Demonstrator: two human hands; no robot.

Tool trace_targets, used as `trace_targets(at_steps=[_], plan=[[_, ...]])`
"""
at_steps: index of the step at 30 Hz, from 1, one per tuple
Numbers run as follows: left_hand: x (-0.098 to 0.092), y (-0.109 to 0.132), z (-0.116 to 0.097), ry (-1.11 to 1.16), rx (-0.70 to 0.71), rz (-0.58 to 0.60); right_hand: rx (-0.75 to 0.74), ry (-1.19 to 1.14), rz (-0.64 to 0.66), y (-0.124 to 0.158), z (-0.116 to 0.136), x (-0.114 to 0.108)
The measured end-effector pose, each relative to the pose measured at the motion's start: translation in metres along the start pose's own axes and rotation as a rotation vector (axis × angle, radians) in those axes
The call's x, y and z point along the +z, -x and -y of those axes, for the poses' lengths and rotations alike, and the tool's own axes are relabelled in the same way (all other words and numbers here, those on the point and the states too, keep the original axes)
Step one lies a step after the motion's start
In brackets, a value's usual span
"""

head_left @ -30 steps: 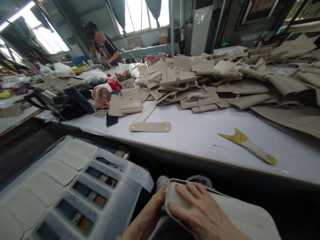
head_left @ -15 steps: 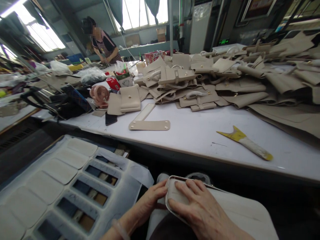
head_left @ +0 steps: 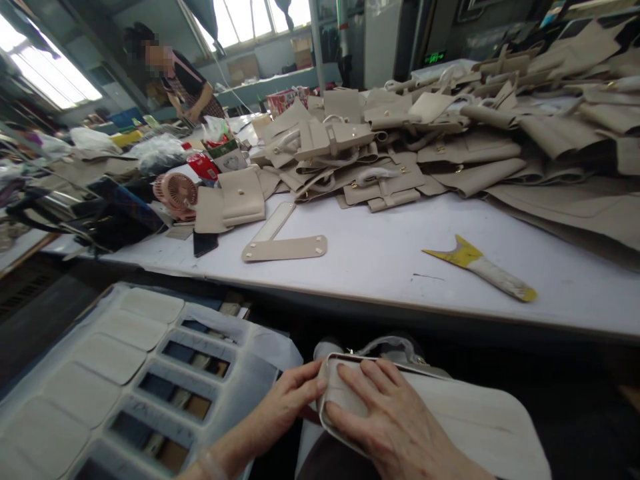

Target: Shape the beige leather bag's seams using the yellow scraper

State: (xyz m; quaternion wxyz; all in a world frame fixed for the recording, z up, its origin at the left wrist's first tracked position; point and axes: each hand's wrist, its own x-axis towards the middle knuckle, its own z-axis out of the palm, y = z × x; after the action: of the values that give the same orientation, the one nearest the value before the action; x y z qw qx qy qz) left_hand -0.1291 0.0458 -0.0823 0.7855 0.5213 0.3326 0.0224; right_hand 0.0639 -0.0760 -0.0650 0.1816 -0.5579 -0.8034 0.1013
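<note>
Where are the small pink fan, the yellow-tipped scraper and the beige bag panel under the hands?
Small pink fan (head_left: 176,193), head view, grille centre.
Yellow-tipped scraper (head_left: 493,274), head view, handle middle.
Beige bag panel (head_left: 470,417), head view, flat face.

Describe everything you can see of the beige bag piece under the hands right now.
The beige bag piece looks like matte leather or imitation leather, with a rounded corner and a raised, turned-up edge. It lies nearly flat in the person's lap, below the table edge. The right hand lies flat on its rounded end, fingers spread; the left hand grips that end's edge. A handle-like loop with small metal fittings shows behind it.
</note>
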Motion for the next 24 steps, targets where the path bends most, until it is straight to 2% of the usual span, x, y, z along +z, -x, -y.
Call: trace_targets(at_steps=[5, 11, 14, 16, 20, 24], plan=[[0.005, -0.004, 0.000, -0.038, -0.001, -0.047, 0.012, -0.002, -0.040, 0.004, 0.001, 0.003], [0.013, -0.011, 0.002, -0.149, 0.156, -0.133, 0.094, -0.070, 0.050, 0.002, 0.002, -0.002], [0.019, -0.008, 0.009, -0.019, 0.131, -0.189, 0.118, -0.101, 0.076, 0.001, 0.005, -0.006], [0.023, -0.007, 0.018, 0.126, 0.129, -0.177, 0.128, -0.104, 0.083, 0.001, 0.006, -0.008], [0.025, -0.008, 0.035, 0.276, 0.249, -0.140, 0.134, -0.072, 0.082, 0.002, 0.010, -0.009], [0.021, -0.015, 0.039, 0.084, 0.307, -0.290, 0.116, -0.067, 0.057, 0.000, 0.012, -0.009]])
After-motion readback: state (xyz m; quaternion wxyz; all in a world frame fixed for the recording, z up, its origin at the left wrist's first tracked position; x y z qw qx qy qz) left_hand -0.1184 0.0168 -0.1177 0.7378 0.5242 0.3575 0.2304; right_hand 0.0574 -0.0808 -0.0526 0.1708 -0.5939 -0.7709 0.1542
